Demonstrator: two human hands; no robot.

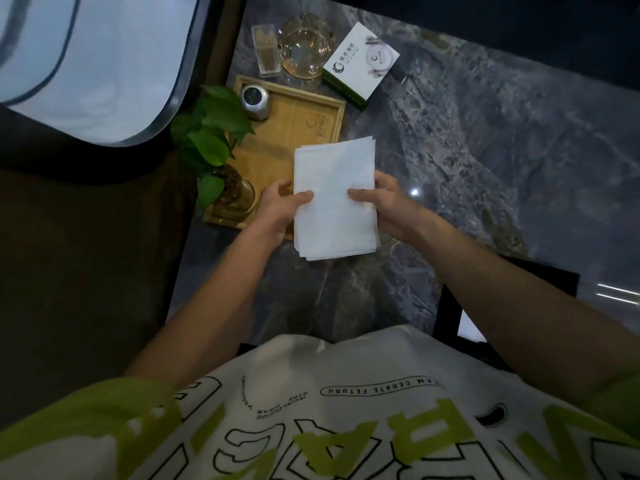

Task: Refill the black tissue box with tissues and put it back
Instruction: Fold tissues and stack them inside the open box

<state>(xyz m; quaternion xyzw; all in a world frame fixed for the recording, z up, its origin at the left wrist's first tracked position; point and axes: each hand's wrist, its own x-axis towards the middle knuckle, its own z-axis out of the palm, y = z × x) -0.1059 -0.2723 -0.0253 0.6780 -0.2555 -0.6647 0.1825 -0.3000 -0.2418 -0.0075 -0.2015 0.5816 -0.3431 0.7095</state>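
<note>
Now | left hand (277, 207), right hand (389, 206) pinch tissue stack (334, 199) edges | thumbs on top

I am wearing a loose white tee (346, 368) with lime-green sleeves (86, 410); big lime block letters are running across the chest; thin black outlined lettering and a small oval label are showing above them; both forearms are going bare.

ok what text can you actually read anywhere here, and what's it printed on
"AM CERATE FETURU" in an oval, seen upside down, on the shirt.
Other shirt lettering: large letters cut off, small curved lines too blurred to read.
White and green box: logo and characters, too small to read.
Wooden tray: faint mark, unreadable.
</note>
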